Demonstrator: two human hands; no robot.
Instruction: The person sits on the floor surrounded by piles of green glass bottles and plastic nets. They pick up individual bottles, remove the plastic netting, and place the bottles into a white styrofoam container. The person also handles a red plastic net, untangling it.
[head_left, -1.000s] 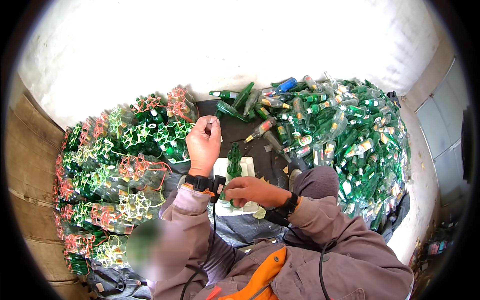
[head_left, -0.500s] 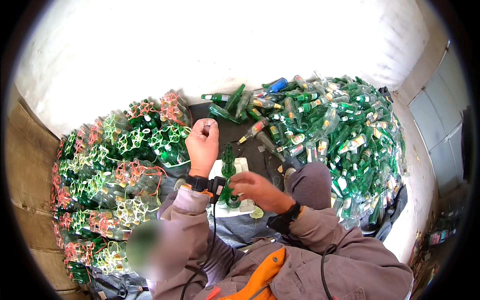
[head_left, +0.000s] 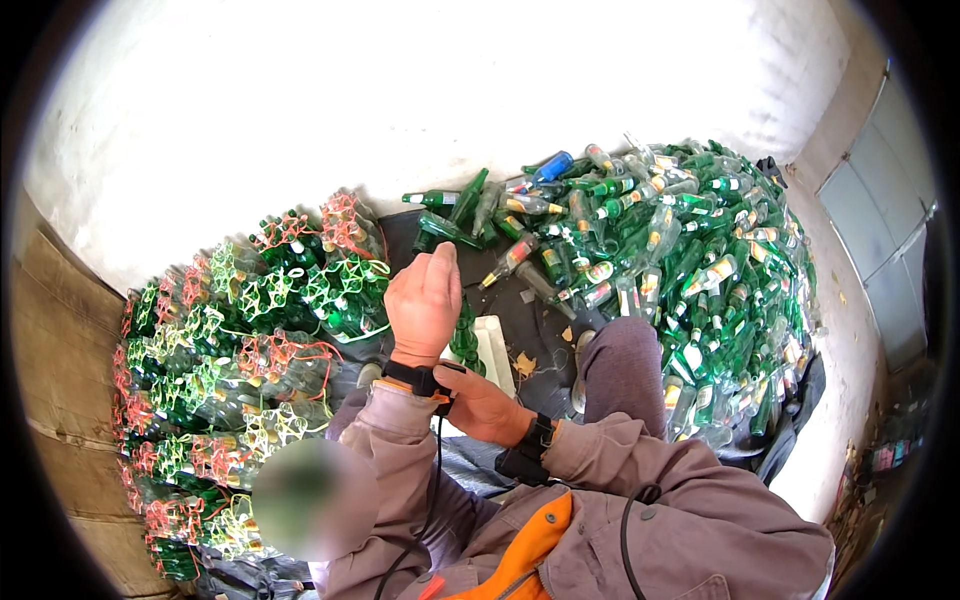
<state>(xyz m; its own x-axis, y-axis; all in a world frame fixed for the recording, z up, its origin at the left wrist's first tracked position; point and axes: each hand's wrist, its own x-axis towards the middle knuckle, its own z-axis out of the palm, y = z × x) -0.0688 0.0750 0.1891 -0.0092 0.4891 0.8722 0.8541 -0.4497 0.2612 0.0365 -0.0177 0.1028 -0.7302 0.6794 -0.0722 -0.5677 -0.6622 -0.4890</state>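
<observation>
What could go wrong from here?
The left hand could knock the green bottle on the white tray, since they look close together. The right hand might snag the black cable nearby. Loosely heaped, the bottle pile might slide toward the shoe.

Passable dark floor (head_left: 512, 312) between bottle heap (head_left: 690, 280), strapped bottles (head_left: 275, 355); hands (head_left: 424, 305) crowd green bottle (head_left: 465, 336)

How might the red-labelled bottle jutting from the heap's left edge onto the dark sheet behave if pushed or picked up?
The red-labelled bottle would probably roll if pushed sideways, since it lies on its side and looks round. It is likely stiff and breakable, given its glassy look. Its smooth surface may also feel slippery.
</observation>
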